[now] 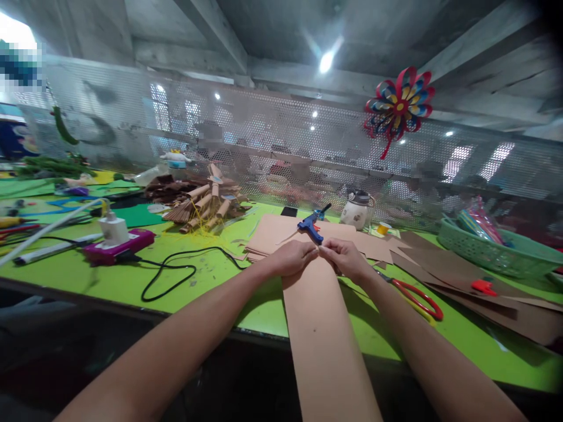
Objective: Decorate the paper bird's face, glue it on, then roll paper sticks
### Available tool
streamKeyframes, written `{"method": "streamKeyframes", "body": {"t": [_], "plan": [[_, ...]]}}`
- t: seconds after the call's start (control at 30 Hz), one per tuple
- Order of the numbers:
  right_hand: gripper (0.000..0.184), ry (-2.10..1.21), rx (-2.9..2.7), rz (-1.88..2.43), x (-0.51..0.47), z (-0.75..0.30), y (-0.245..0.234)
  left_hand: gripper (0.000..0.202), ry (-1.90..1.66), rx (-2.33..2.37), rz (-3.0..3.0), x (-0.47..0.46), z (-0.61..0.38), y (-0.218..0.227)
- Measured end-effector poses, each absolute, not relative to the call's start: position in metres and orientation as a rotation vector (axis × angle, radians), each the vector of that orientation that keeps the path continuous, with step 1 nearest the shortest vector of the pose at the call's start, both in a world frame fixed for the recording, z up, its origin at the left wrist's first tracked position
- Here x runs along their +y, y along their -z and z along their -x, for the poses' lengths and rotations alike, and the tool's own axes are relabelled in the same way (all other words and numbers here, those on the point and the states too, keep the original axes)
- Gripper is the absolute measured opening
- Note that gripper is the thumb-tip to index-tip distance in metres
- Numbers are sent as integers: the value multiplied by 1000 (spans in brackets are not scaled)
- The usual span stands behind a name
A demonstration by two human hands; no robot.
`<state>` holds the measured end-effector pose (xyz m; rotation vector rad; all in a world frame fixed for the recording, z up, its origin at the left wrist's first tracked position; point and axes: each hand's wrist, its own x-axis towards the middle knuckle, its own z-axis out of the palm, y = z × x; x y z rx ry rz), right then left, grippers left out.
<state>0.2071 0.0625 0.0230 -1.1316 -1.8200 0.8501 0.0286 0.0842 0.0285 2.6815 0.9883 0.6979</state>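
A long tan strip of card paper point(323, 334) runs from the green table toward me and past its front edge. At its far end my left hand point(294, 257) is closed on the left side of the paper. My right hand point(345, 258) pinches the same end from the right, its fingertips close to the left ones. Just beyond both hands a blue glue gun point(310, 227) rests on a stack of tan paper point(268, 231). Red-and-yellow scissors point(420, 299) lie beside my right forearm.
A magenta power strip point(118, 247) with a white plug and black cable sits at left. Behind it lies a pile of rolled brown paper point(206, 205). Brown sheets point(457, 272), a green basket point(505, 249) and a lidded jar point(356, 211) stand to the right. Perforated metal panels point(272, 135) rise behind.
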Motion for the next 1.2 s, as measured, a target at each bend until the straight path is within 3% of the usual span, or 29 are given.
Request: {"method": "streamKeyframes", "body": {"t": [0.13, 0.43, 0.77, 0.97, 1.2], "plan": [[30, -795, -1840, 1116, 64, -209, -25, 41, -698, 946, -2666, 86, -29, -27], [36, -1071, -1901, 1075, 66, -221, -28, 46, -617, 855, -2563, 95, -25, -22], [30, -1179, -1723, 1130, 70, -233, -33, 32, -430, 814, -2613, 102, -17, -34], [30, -1329, -1654, 1045, 68, -227, -26, 28, -540, 857, -2594, 101, -20, -30], [31, -1241, -1564, 1097, 76, -225, -14, 29, -647, 862, -2594, 95, -23, -31]]}}
